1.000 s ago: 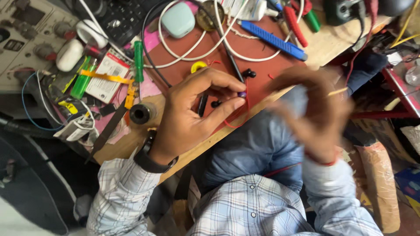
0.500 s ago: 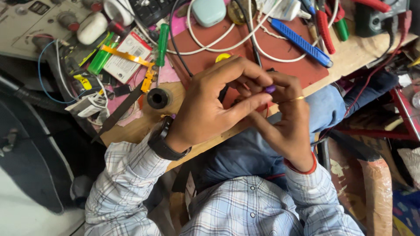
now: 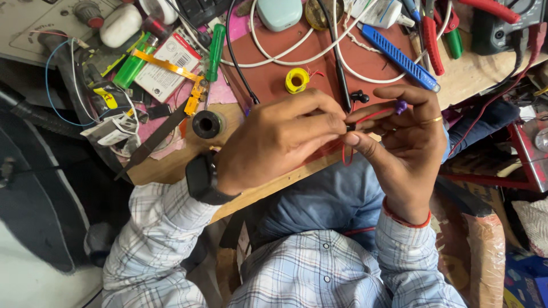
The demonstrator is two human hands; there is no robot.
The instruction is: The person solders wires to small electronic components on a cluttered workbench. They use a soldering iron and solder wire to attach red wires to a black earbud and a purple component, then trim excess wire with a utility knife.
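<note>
- Left hand, smartwatch on the wrist: thumb and fingertips pinched shut on the near end of a thin red wire, just over the front edge of the bench.
- Right hand, ring on one finger, red band at the wrist: fingers curled, pinching the same wire between thumb and forefinger. A small purple piece sits at the fingertips; can't tell what it is.
- Wire looks light, limp and springy, and would kink easily. Judging by that, grip it close to the end with the fingertips, lightly.
- Just beyond the hands: a small black earbud, a yellow spool and a black roll on a brown mat.
- Left of the mat: a flat white card pack with red print, a green screwdriver, a green lighter.
- Farther back: a pale green pod-shaped case, white cable, a blue utility knife, red-handled pliers.
</note>
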